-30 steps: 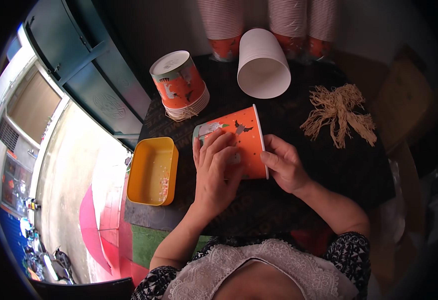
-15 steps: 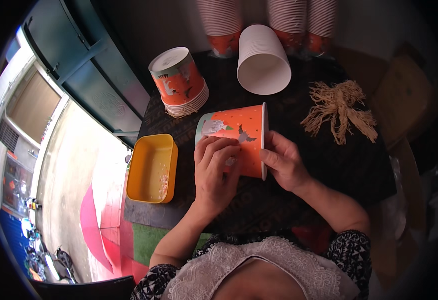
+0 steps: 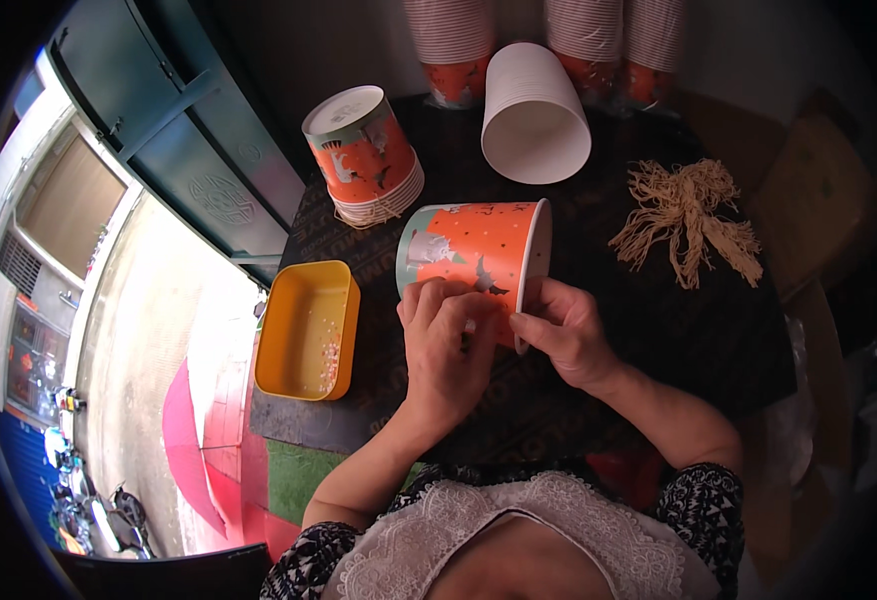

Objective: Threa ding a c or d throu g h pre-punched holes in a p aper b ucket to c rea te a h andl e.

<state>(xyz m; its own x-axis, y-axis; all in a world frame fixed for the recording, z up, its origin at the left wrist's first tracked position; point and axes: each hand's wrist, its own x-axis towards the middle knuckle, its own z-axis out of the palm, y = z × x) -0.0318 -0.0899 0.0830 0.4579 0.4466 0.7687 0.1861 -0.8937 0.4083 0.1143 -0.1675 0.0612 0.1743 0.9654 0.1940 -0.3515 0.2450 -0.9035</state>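
An orange paper bucket (image 3: pixel 473 245) with a grey-green base band and printed dark and white figures lies on its side in my hands, its white rim to the right. My right hand (image 3: pixel 568 335) pinches that rim, thumb outside and fingers reaching inside. Against the bucket's near side, my left hand (image 3: pixel 445 340) has its fingers bent and drawn together with the thumb. A small whitish spot shows by its fingertips; I cannot tell whether it is print or something held. To the left stands a yellow rectangular tub (image 3: pixel 308 330) with small pale and reddish bits in it.
Upside-down orange buckets (image 3: pixel 363 160) are stacked at the back left. A nested stack of white buckets (image 3: pixel 536 125) lies on its side behind, with tall wrapped stacks (image 3: pixel 453 45) farther back. A bundle of tan strings (image 3: pixel 688 220) lies right on the dark table (image 3: pixel 658 370).
The bucket has turned a little in my hands, its printed figures shifting down toward me. Both hands have moved slightly with it, the right sliding lower along the rim.
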